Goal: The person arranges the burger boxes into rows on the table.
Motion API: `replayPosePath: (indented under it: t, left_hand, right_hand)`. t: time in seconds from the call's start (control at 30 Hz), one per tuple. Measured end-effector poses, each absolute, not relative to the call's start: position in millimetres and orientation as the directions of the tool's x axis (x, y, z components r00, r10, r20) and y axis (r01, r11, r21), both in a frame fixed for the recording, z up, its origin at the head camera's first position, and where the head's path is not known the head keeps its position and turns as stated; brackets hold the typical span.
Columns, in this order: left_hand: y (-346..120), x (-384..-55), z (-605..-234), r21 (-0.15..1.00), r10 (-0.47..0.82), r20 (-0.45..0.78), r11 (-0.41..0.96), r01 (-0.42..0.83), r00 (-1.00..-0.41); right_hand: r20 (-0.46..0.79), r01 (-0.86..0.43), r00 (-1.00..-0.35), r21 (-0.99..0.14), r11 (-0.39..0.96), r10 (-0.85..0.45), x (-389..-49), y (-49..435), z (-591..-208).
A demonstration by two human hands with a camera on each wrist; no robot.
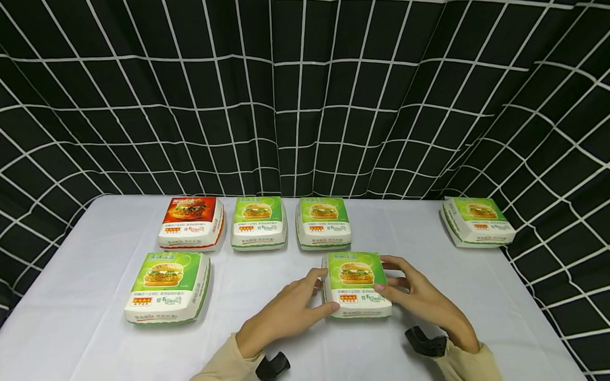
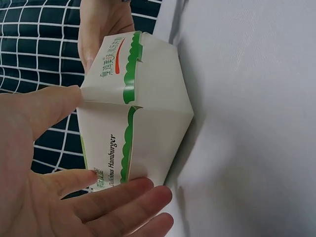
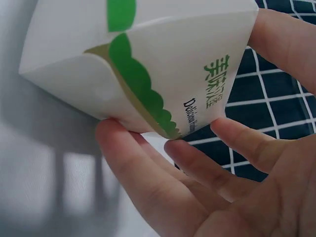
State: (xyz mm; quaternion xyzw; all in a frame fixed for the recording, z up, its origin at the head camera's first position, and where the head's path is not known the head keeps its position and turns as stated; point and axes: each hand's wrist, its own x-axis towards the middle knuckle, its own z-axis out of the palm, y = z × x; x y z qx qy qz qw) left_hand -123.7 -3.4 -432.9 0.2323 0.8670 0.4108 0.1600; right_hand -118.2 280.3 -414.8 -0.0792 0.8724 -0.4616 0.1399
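A green-and-white burger box (image 1: pixel 356 285) with a hamburger picture on its lid is between my two hands near the table's front middle. My left hand (image 1: pixel 292 307) holds its left side, thumb at the front left corner and fingers along the side wall. On the other side my right hand (image 1: pixel 417 291) grips it, thumb on the front right edge and fingers toward the back right. Both wrist views show the closed box (image 2: pixel 158 94) with fingers against its white walls (image 3: pixel 173 59). Whether its base touches the cloth I cannot tell.
Behind stand a red burger box (image 1: pixel 191 224) and two green ones (image 1: pixel 258 224), (image 1: pixel 324 224) in a row. Another green box (image 1: pixel 168 287) sits at the left, one more (image 1: pixel 477 221) at the far right edge. A black gridded curtain (image 1: pixel 290 89) surrounds the white table (image 1: pixel 261 351).
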Motion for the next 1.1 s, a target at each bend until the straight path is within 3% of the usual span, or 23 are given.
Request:
replayPosePath:
  t: [1.1]
  left_hand:
    - [-66.5, -112.4, -432.0, 0.773, 0.465, -0.063, 0.582, 0.252, -0.883]
  right_hand:
    - [-0.102, -0.06, -0.943, -0.882, 0.467, -0.315, -117.7, 220.0, -432.1]
